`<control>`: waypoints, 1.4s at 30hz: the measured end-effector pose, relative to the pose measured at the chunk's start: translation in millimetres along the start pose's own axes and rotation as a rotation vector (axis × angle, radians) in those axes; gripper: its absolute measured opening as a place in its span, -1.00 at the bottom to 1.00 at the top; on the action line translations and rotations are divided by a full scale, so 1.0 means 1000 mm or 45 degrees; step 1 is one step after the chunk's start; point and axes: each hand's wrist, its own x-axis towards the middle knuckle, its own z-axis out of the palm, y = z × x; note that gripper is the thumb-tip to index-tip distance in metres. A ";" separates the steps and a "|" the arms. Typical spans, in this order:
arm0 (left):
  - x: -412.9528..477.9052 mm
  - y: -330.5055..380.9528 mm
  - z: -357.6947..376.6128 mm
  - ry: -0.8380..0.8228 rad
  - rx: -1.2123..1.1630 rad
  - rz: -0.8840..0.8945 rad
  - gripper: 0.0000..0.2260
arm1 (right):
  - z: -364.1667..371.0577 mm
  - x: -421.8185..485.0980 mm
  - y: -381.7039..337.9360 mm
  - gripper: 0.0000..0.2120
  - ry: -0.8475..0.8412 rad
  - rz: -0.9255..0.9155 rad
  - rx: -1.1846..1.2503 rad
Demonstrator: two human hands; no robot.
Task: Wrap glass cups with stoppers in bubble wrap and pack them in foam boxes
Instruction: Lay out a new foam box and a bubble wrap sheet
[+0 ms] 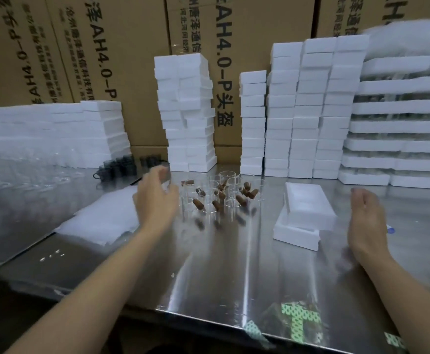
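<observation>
Glass cups (228, 190): clear, thin-walled cylinders standing in a tight cluster at mid-bench, between the two hands. Judged light, rigid, slippery and fragile.
Stoppers (198, 204): brown plugs lying loose among the cups, some apparently inside them. Judged light, slightly yielding and easy to pinch.
Bubble wrap (104, 221): pale sheets lying flat on the bench (234, 277), just left of the left hand. Judged soft, limp and almost weightless.
Foam box (303, 213): white, its lid set askew over the base, to the right of the cups. Judged very light and stiff, but easily dented.
Left hand (155, 200): raised just beside the cup cluster, fingers (159, 173) loosely curled, nothing held. Blur hides whether a fingertip touches the nearest cup.
Right hand (367, 221): hovers to the right of the foam box and apart from it, fingers (359, 194) relaxed and nearly straight, empty.
Grasp point: take one cup around its mid-wall between thumb and fingers, with light pressure. Avoid the rim.
Hazard: the cups stand close together, so a sideways reach is likely to topple neighbours. Lift straight up.
Background: stacked foam boxes (308, 108) stand against cardboard cartons (122, 60).
</observation>
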 end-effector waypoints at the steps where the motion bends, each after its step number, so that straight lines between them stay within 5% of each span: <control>1: 0.010 -0.016 -0.012 -0.040 0.179 -0.034 -0.59 | -0.003 -0.006 -0.005 -0.46 0.025 -0.191 -0.098; 7: 0.024 -0.083 -0.036 -0.562 0.965 -0.094 -0.53 | 0.028 -0.038 -0.055 -0.52 -0.114 -1.152 -0.684; 11: 0.018 -0.094 -0.034 -0.504 1.028 0.013 -0.62 | 0.061 -0.055 -0.050 -0.52 -0.429 -1.428 -0.987; 16: 0.019 -0.091 -0.035 -0.557 0.990 -0.068 -0.33 | 0.051 -0.036 -0.034 -0.40 -0.509 -1.118 -1.246; 21: 0.017 -0.099 -0.039 -0.423 0.821 -0.010 -0.53 | 0.026 -0.011 -0.023 -0.42 -0.506 -0.644 -1.375; 26: 0.017 -0.082 -0.051 -0.179 0.474 -0.209 -0.53 | 0.017 0.000 -0.015 -0.51 -0.417 -0.543 -1.298; 31: 0.003 -0.020 -0.047 0.103 0.110 0.283 -0.63 | 0.020 0.004 -0.011 -0.65 -0.300 -0.523 -1.245; 34: -0.031 0.032 -0.016 -0.156 -0.032 0.674 -0.71 | 0.019 0.008 -0.010 -0.67 -0.303 -0.495 -1.240; 38: -0.099 0.079 0.035 -0.923 0.099 1.175 -0.68 | 0.013 0.011 -0.009 -0.71 -0.317 -0.458 -1.204; 40: -0.117 0.081 0.052 -1.133 0.265 1.208 -0.67 | 0.011 0.013 -0.011 -0.69 -0.319 -0.429 -1.188; 42: -0.117 0.075 0.056 -1.078 0.285 1.115 -0.66 | 0.012 0.014 -0.014 -0.68 -0.328 -0.416 -1.205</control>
